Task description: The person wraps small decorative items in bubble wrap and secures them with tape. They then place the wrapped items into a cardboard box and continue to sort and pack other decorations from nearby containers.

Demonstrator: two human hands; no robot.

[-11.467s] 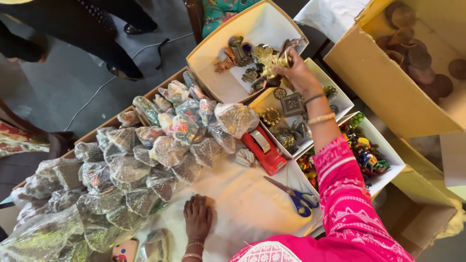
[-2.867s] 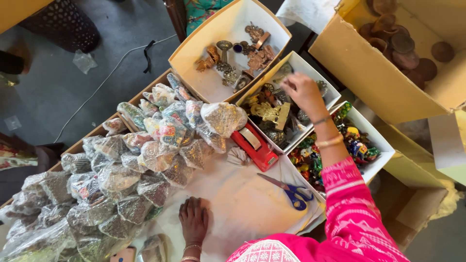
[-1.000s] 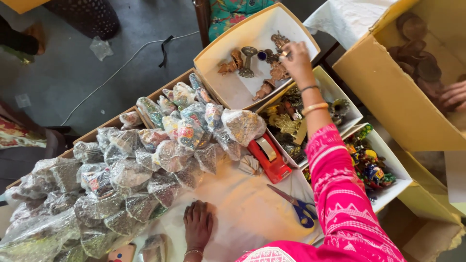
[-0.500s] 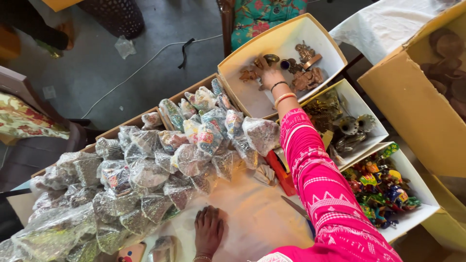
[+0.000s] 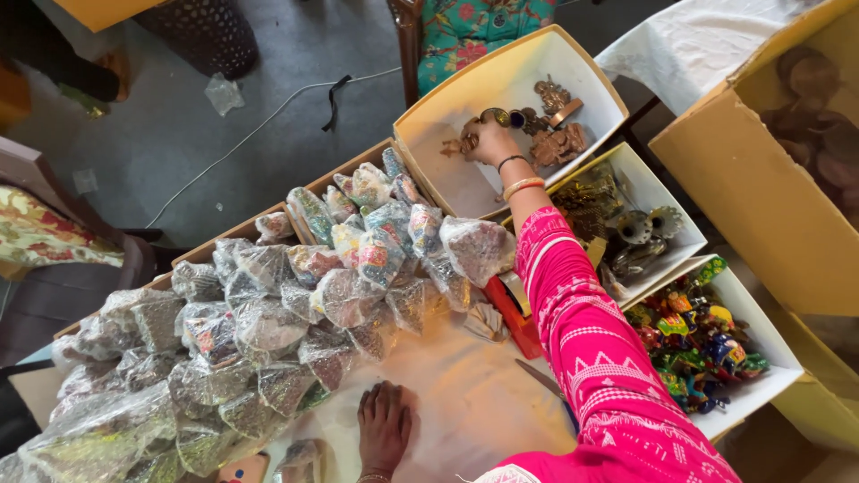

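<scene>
Trinkets (image 5: 494, 119) at twelve o'clock in far box (image 5: 465, 174): right hand (image 5: 488, 141) closes on them, exact grip unclear. Left hand (image 5: 385, 425) flat, empty, on desk (image 5: 465, 402). Lift straight up, clear of box wall.

The sleeve (image 5: 591, 349) is bright pink with white zigzag and line patterns. The bangles (image 5: 523, 187) are orange and gold. Cream trays (image 5: 465, 98) hold brown figurines (image 5: 559, 143) and multicoloured trinkets (image 5: 698, 344). The stapler (image 5: 514, 317) is red.
</scene>
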